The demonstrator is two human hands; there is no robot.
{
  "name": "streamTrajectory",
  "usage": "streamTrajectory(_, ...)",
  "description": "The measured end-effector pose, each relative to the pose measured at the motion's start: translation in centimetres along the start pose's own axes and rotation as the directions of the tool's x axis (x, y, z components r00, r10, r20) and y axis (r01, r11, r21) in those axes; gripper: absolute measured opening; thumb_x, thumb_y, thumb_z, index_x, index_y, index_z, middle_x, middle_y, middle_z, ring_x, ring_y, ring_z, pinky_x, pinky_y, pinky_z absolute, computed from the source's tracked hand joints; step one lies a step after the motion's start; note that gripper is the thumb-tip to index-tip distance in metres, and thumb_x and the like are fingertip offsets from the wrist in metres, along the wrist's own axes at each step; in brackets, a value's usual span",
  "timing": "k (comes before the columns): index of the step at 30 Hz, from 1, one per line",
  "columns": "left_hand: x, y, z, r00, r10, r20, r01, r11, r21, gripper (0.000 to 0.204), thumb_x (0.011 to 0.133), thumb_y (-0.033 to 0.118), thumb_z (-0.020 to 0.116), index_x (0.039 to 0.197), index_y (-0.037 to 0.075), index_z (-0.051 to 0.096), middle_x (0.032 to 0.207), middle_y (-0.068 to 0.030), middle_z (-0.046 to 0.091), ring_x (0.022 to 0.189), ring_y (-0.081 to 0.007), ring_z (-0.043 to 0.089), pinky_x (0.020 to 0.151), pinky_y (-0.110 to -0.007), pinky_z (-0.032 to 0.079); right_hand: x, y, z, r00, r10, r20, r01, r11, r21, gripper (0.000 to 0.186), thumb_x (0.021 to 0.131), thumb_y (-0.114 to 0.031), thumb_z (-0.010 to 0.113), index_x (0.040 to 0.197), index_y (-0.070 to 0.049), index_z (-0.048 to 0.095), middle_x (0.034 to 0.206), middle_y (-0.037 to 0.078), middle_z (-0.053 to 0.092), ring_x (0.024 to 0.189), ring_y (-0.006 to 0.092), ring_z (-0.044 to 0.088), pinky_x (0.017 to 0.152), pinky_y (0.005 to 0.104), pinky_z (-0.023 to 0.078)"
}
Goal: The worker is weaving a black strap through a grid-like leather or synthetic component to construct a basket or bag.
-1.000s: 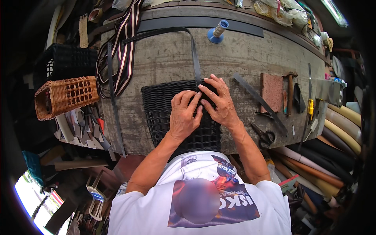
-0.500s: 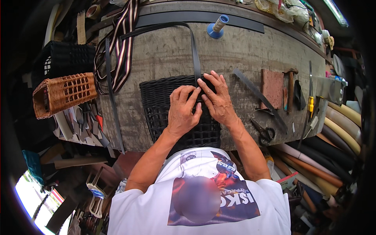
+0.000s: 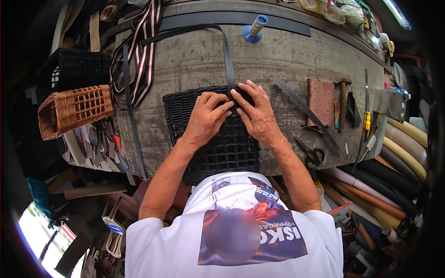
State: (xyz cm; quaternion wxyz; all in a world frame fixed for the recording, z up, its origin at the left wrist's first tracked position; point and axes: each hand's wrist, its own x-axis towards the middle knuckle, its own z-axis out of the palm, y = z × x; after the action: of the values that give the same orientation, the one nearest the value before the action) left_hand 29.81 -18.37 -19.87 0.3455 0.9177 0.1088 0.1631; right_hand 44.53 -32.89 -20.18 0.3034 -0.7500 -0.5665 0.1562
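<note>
The basket (image 3: 220,153) lies on the table (image 3: 185,65) under both hands. The left hand (image 3: 204,116) bends its fingers at the strap (image 3: 227,60); whether it pinches, I cannot tell. The right hand (image 3: 257,113), loosely open, rests fingertips there.

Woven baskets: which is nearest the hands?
The black basket directly under the left hand and right hand; the orange-brown basket and second black basket sit off to the left.

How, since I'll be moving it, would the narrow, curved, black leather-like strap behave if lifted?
The narrow, curved, black leather-like strap probably bends easily, given its turn, yet may feel springy, since that turn looks rounded, not creased. Its slim width suggests light weight.
</note>
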Motion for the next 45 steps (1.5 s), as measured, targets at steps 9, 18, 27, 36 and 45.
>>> streamTrajectory(9, -0.3, -0.1, 0.4, 0.999, 0.03, -0.033, -0.026, 0.994, 0.11, 0.033, 0.08, 0.01, 0.076, 0.112, 0.008, 0.069, 0.137, -0.0019, 0.058, 0.118, -0.0247, 0.053, 0.098, -0.04, 0.042, -0.6, 0.6, 1.1, 0.999, -0.008, -0.049, 0.009, 0.999, 0.032, 0.049, 0.096, -0.013, 0.059, 0.144, -0.015, 0.052, 0.151, 0.008, 0.041, 0.148, 0.0281, 0.028, 0.121, 0.0502, 0.02)
streamTrajectory(18, -0.3, 0.1, 0.4, 1.0, 0.005, -0.023, -0.002, 0.991, 0.132, 0.031, 0.082, 0.012, 0.075, 0.112, 0.009, 0.069, 0.136, -0.0016, 0.059, 0.119, -0.0239, 0.053, 0.097, -0.039, 0.039, -0.7, 1.0, 1.3, 0.998, -0.003, -0.065, 0.012, 0.99, 0.138, 0.052, 0.097, -0.014, 0.057, 0.147, -0.008, 0.045, 0.153, 0.008, 0.04, 0.149, 0.0287, 0.025, 0.122, 0.0502, 0.016)
streamTrajectory(27, -0.3, 0.8, 0.4, 0.999, 0.04, 0.007, -0.041, 0.975, 0.219, 0.04, 0.084, 0.009, 0.073, 0.123, 0.01, 0.065, 0.139, -0.0028, 0.057, 0.12, -0.025, 0.052, 0.097, -0.039, 0.04, -1.3, 1.2, 1.1, 0.999, -0.018, -0.05, 0.018, 1.0, 0.008, 0.052, 0.096, -0.021, 0.062, 0.144, -0.008, 0.048, 0.152, 0.009, 0.041, 0.148, 0.0301, 0.028, 0.121, 0.0481, 0.023)
streamTrajectory(36, -1.4, 3.2, 1.4, 1.0, 0.008, -0.018, -0.001, 0.921, 0.39, 0.041, 0.085, 0.005, 0.069, 0.126, 0.006, 0.065, 0.136, -0.0071, 0.055, 0.124, -0.0264, 0.049, 0.105, -0.041, 0.039, -13.1, 14.9, -7.9, 0.863, 0.485, -0.14, -0.505, 0.819, -0.273, 0.053, 0.086, -0.015, 0.073, 0.134, -0.004, 0.055, 0.122, 0.018, 0.058, 0.116, 0.0382, 0.052, 0.1, 0.0474, 0.043)
streamTrajectory(45, -2.7, 5.7, 3.0, 0.996, -0.037, -0.086, 0.075, 0.861, 0.503, 0.041, 0.087, 0.009, 0.066, 0.128, 0.003, 0.063, 0.137, -0.0088, 0.055, 0.129, -0.0284, 0.046, 0.11, -0.043, 0.035, -14.9, 18.1, -9.4, 0.96, 0.244, -0.137, -0.273, 0.924, -0.267, 0.029, 0.086, -0.009, 0.071, 0.112, -0.003, 0.058, 0.104, 0.015, 0.056, 0.099, 0.0343, 0.058, 0.088, 0.0457, 0.048)
